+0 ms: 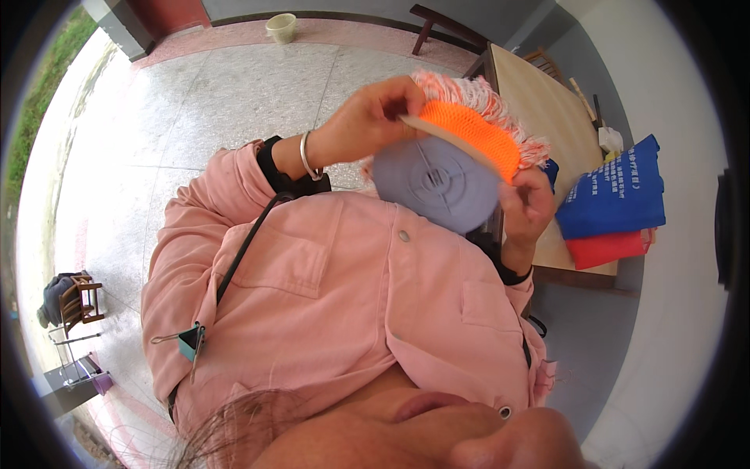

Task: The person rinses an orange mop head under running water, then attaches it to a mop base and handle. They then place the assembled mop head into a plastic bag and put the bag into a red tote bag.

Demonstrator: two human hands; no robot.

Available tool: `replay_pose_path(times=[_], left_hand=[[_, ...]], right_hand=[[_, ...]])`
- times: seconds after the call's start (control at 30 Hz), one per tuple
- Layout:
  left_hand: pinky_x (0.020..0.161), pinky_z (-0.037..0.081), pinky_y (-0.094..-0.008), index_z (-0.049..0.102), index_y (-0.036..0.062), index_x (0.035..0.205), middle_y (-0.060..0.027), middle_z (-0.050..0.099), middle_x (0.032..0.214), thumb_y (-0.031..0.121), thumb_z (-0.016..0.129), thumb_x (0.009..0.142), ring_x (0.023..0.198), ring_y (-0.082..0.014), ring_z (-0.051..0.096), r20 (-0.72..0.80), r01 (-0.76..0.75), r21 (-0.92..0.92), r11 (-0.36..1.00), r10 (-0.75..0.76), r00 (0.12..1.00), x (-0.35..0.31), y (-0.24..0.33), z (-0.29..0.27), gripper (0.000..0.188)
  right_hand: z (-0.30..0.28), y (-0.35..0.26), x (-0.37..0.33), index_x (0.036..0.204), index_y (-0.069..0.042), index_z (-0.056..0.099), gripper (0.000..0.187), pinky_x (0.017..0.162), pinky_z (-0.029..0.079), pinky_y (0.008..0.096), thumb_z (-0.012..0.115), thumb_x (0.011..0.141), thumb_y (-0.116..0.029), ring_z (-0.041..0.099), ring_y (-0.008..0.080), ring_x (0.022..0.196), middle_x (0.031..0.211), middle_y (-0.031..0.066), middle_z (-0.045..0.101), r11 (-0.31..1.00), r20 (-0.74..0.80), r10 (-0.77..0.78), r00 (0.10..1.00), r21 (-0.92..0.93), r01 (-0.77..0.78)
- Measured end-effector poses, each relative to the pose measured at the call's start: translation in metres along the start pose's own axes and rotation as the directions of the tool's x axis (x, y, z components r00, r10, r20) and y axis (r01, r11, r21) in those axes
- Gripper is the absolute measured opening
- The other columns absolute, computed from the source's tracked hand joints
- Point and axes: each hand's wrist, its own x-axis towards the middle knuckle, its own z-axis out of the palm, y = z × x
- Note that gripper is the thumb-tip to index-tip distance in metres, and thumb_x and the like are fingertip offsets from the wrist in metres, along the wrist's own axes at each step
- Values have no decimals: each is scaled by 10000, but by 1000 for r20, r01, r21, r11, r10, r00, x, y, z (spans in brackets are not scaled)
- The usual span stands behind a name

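Note:
A round mop head with an orange mesh back (473,134) and a fringe of orange and white strings is stretched between my hands in front of my chest. My left hand (383,113) is closed, pinching the pale rim of the mesh at its left end. On the other end, my right hand (527,205) grips the same rim between thumb and fingers. Below the rim shows a grey-blue round mop plate (430,181) with rings and spokes; it overlaps the mesh. How far the mesh wraps round the plate is hidden.
To my right stands a wooden table (531,94) with a blue bag (613,195) lying over a red one (609,248). A pale bucket (282,29) sits on the tiled floor at the far wall, near a dark bench (445,30). A wooden chair (81,300) is at far left.

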Motion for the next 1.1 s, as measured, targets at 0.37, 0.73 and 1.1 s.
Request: replay_pose_path(times=[0.37,0.73,1.1], left_hand=[[750,447,-201,486,53,937,19,539,900,34,608,881,828,-44,510,-162,-152,223,963,191,968,46,-18,-6,135],[685,430,-200,485,37,913,17,524,833,24,595,863,762,-50,476,-188,-173,307,936,238,953,78,-28,-8,122],[595,431,-280,502,34,908,-97,549,736,11,593,809,644,-168,512,-265,-163,357,920,267,926,80,-49,2,136]], right_hand=[[13,-4,41,909,-58,577,192,613,423,252,710,773,-82,526,161,684,794,52,537,757,-157,-73,985,-651,-48],[5,14,106,900,-88,558,195,669,460,372,675,749,-128,544,254,790,822,57,536,199,316,-280,907,-905,377],[-9,36,74,965,-64,576,233,585,495,353,637,740,-56,610,261,643,803,119,598,536,-186,64,981,-822,-191]])
